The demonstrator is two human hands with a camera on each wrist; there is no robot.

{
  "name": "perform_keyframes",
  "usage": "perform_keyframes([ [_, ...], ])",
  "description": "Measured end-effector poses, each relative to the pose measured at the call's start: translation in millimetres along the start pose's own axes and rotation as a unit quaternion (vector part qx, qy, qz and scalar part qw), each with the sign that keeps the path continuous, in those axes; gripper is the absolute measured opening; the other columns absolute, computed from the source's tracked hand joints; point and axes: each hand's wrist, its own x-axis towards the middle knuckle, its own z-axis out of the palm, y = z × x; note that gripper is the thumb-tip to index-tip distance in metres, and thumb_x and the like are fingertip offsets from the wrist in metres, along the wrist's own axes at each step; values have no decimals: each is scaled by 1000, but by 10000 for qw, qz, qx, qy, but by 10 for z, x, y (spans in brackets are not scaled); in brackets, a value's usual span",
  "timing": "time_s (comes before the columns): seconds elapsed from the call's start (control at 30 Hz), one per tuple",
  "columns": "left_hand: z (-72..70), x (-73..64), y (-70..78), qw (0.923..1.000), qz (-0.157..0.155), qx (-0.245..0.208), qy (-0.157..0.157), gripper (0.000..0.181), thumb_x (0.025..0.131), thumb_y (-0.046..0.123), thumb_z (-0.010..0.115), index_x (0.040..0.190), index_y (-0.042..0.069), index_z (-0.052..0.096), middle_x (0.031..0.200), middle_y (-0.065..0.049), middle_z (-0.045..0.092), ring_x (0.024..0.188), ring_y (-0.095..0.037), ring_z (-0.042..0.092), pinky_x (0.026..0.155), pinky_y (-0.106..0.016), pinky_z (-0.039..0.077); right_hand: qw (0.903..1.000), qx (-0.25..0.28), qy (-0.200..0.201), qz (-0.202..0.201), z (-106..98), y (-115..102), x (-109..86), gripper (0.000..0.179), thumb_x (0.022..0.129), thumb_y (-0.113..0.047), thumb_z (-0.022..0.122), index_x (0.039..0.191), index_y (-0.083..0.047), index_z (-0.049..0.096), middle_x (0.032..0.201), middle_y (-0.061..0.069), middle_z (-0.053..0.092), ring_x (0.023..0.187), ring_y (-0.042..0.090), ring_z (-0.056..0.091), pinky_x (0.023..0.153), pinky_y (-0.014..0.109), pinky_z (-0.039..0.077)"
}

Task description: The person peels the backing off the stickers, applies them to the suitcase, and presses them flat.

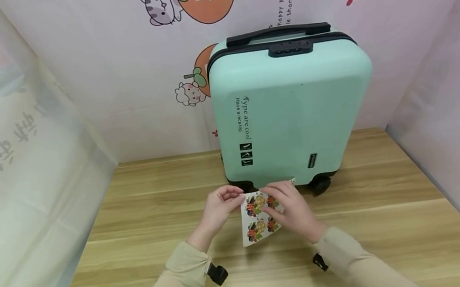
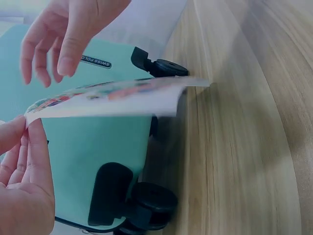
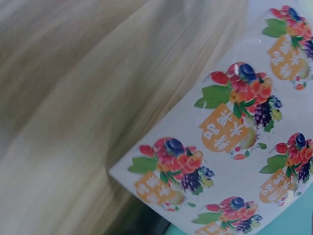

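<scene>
Just in front of that mint suitcase [image 1: 290, 117], a fruit-print sheet [image 1: 258, 216] is up over the table [image 1: 155, 218], left hand [image 1: 219, 209] pinching its edge, right hand [image 1: 293, 208] just above, empty, fingers loosely bent.

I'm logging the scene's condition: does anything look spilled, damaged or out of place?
Nothing clearly stands out: I see no spill or damage. The mint suitcase stands upright on its wheels. The fruit-printed sheet bows slightly in the left hand, which seems natural for something thin.
</scene>
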Motion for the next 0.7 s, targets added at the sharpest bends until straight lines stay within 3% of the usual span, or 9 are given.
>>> perform_keyframes([
  [0.3,29,-13,73,9995,-98,74,-280,29,88,-2,62,112,-15,54,82,4,66,75,-6,64,76,-30,57,9963,-342,-6,-789,14,-2,107,46,66,-11,85,108,-7,68,101,7,64,95,24,57,83,37,49],
  [0.53,37,-23,75,9992,-123,70,-363,28,90,-1,59,115,-11,53,93,-11,72,78,-9,66,81,-39,56,9933,-436,122,-1060,48,15,92,41,65,-9,84,103,-12,70,97,7,63,87,22,58,79,36,49],
  [0.7,38,-27,68,9992,-61,145,-377,25,90,-1,59,114,-8,55,95,-16,71,77,-10,67,80,-41,56,9912,-487,244,-1209,54,26,81,36,67,-6,82,102,-11,72,94,6,63,82,21,57,74,35,48],
])
